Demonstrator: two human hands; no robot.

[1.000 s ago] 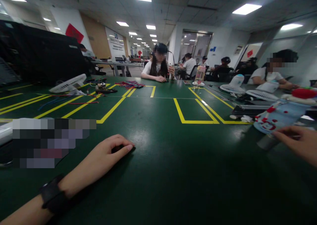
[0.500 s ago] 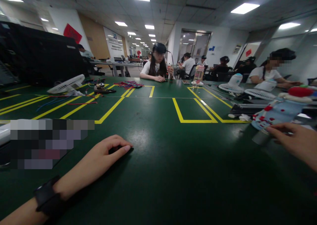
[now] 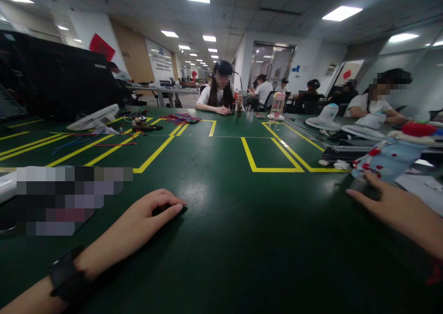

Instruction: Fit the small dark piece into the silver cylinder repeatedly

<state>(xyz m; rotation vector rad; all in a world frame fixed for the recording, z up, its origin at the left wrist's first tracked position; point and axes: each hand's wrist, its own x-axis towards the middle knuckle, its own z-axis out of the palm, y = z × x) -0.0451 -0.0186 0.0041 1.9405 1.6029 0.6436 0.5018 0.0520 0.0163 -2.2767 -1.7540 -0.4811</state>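
My left hand (image 3: 157, 208) rests on the green table (image 3: 221, 240), left of centre. Its fingers are curled, with the thumb tip against the index fingertip and nothing visible held. On the right, my right hand (image 3: 387, 201) is open, thumb and index finger apart, just in front of a light blue bottle-like thing (image 3: 398, 157) with red spots and a red top. Whether the fingertips touch it cannot be made out. White paper (image 3: 424, 187) lies behind that hand.
Yellow tape (image 3: 277, 169) marks the table. Wires (image 3: 182, 118) and a white fan (image 3: 93, 118) lie far left; another fan (image 3: 323, 120) and a clear bottle (image 3: 278, 104) stand far right. A person (image 3: 221, 92) sits opposite. A blurred-out item lies at left.
My right hand has moved slightly left, and its thumb and index finger have spread apart. More white paper shows behind it. My left hand has stayed in place.
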